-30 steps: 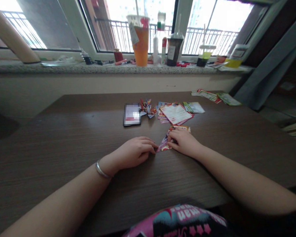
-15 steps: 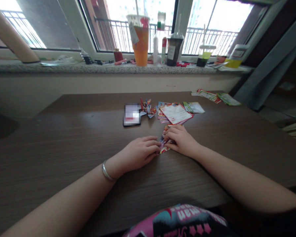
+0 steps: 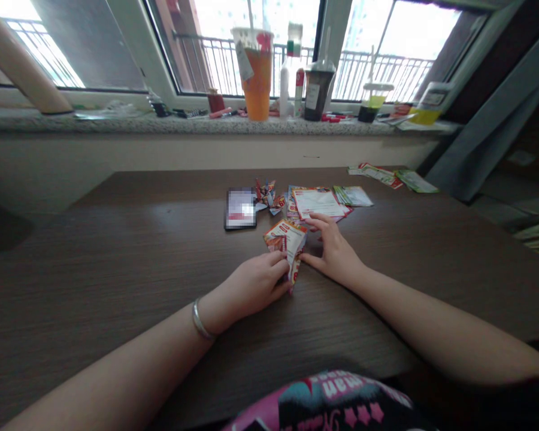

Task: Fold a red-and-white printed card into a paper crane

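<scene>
A partly folded paper card (image 3: 294,239), printed in red, white and yellow, is at the middle of the brown table (image 3: 161,281). My left hand (image 3: 263,278), with a silver bangle at the wrist, grips the card's near left side; its fingers cover part of the paper. My right hand (image 3: 335,248) is at the card's right edge, thumb near or against it, fingers spread apart. Just beyond lies a stack of printed cards (image 3: 318,203), the top one white with a red border. Folded paper pieces (image 3: 269,197) sit to its left.
A phone-like device (image 3: 240,209) with a blurred screen lies left of the folded pieces. Green-and-white cards (image 3: 354,196) and more printed slips (image 3: 381,175) are at the back right. Drink cups, such as an orange one (image 3: 257,84), and bottles line the windowsill (image 3: 161,124).
The folded card has been opened out or turned, showing its white inner side. My right hand has lifted off its top and spread its fingers; my left hand has closed on the paper.
</scene>
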Tool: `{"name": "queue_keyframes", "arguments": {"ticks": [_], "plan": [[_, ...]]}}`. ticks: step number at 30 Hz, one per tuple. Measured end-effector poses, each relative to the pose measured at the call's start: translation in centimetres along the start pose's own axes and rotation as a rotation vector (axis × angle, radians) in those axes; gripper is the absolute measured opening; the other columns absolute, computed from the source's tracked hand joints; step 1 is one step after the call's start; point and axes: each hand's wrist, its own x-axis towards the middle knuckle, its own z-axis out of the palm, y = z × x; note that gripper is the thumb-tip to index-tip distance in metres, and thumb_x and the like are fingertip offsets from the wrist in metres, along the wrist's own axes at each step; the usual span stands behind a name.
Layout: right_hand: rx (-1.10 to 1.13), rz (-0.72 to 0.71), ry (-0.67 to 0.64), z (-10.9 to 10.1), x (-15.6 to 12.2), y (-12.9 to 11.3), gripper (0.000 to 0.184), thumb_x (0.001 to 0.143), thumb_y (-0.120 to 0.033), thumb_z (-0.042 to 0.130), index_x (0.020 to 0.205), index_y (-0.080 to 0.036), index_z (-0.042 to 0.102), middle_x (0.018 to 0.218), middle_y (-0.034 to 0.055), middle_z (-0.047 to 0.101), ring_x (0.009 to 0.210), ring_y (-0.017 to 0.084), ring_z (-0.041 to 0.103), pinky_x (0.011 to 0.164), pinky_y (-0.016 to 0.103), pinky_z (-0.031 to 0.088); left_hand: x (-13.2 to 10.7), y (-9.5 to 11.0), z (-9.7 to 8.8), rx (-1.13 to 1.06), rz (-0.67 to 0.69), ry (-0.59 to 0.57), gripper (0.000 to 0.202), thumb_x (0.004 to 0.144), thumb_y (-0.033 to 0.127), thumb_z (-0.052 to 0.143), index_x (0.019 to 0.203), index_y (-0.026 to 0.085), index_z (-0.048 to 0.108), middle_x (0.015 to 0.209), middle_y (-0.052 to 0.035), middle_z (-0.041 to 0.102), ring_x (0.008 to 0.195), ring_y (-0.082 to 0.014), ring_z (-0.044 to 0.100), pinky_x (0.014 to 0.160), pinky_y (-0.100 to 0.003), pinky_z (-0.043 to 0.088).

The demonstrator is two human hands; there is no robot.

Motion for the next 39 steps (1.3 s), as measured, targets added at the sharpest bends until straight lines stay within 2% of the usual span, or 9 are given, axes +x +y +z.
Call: {"name": "queue_keyframes", "arguments": {"ticks": [4,7,11,13,20,28,33,39], "plan": [[0.107,0.061,-0.026,0.6,-0.2,0.6,0.076,0.075,-0.030,0.072,0.137,-0.024,0.028,0.133,0.0132,0.045,0.103,0.024,0.059,0.091,0.045,0.052,-0.1,-0.1,0.3,-0.041,-0.078,0.009,0.029,0.088,0.033,0.056,0.111,0.016,0.052,0.113,-0.0114,0.058,0.102,-0.0248,0.059,0.088,-0.040,0.053],[0.157,0.113,-0.053,0.9,-0.2,0.8,0.063,0.076,-0.029,0.071,0.127,-0.023,0.036,0.126,0.0112,0.051,0.094,0.021,0.061,0.087,0.043,0.053,-0.2,-0.1,0.4,-0.080,-0.117,0.021,0.041,0.084,0.032,0.061,0.118,0.016,0.047,0.115,-0.0107,0.056,0.099,-0.0243,0.060,0.087,-0.040,0.053],[0.139,0.047,-0.084,0.6,0.2,0.6,0.030,0.078,-0.026,0.068,0.101,-0.022,0.051,0.124,0.0105,0.053,0.115,0.024,0.053,0.096,0.043,0.048,-0.2,-0.1,0.3,-0.101,-0.107,0.028,0.048,0.083,0.030,0.061,0.127,0.019,0.046,0.121,-0.0102,0.051,0.102,-0.0234,0.059,0.089,-0.039,0.053],[0.104,0.031,-0.112,0.4,0.4,0.5,0.022,0.079,-0.026,0.067,0.098,-0.021,0.055,0.127,0.0107,0.051,0.123,0.025,0.048,0.102,0.044,0.043,-0.2,-0.2,0.3,-0.094,-0.070,0.029,0.048,0.084,0.030,0.059,0.131,0.023,0.046,0.124,-0.0091,0.050,0.105,-0.0227,0.057,0.091,-0.038,0.052],[0.036,-0.034,-0.143,0.6,0.4,0.9,0.026,0.082,-0.027,0.064,0.107,-0.021,0.064,0.130,0.0119,0.049,0.126,0.024,0.046,0.106,0.044,0.041,-0.1,-0.5,0.7,-0.020,-0.006,0.055,0.040,0.086,0.033,0.057,0.125,0.023,0.056,0.131,-0.0103,0.050,0.121,-0.0276,0.048,0.101,-0.045,0.045],[-0.099,-0.006,-0.171,0.5,0.3,0.7,0.027,0.083,-0.033,0.063,0.106,-0.021,0.069,0.124,0.0111,0.058,0.117,0.024,0.054,0.101,0.043,0.045,-0.1,-0.5,0.7,0.000,0.017,0.042,0.037,0.089,0.033,0.053,0.125,0.023,0.056,0.135,-0.0090,0.052,0.122,-0.0267,0.048,0.106,-0.047,0.041],[-0.172,0.012,-0.216,0.4,0.3,0.5,0.031,0.085,-0.038,0.061,0.110,-0.022,0.070,0.124,0.0104,0.061,0.115,0.026,0.056,0.100,0.046,0.046,0.0,-0.5,0.7,0.047,0.044,0.043,0.036,0.091,0.032,0.051,0.124,0.019,0.056,0.137,-0.0082,0.053,0.122,-0.0276,0.048,0.105,-0.046,0.042],[-0.201,0.011,-0.238,0.5,0.3,0.7,0.032,0.086,-0.038,0.060,0.113,-0.024,0.069,0.136,0.0095,0.054,0.124,0.027,0.050,0.105,0.048,0.041,-0.2,-0.8,1.2,0.002,0.035,0.054,0.036,0.091,0.032,0.051,0.125,0.020,0.056,0.141,-0.0097,0.049,0.134,-0.0283,0.038,0.110,-0.049,0.036]]}}
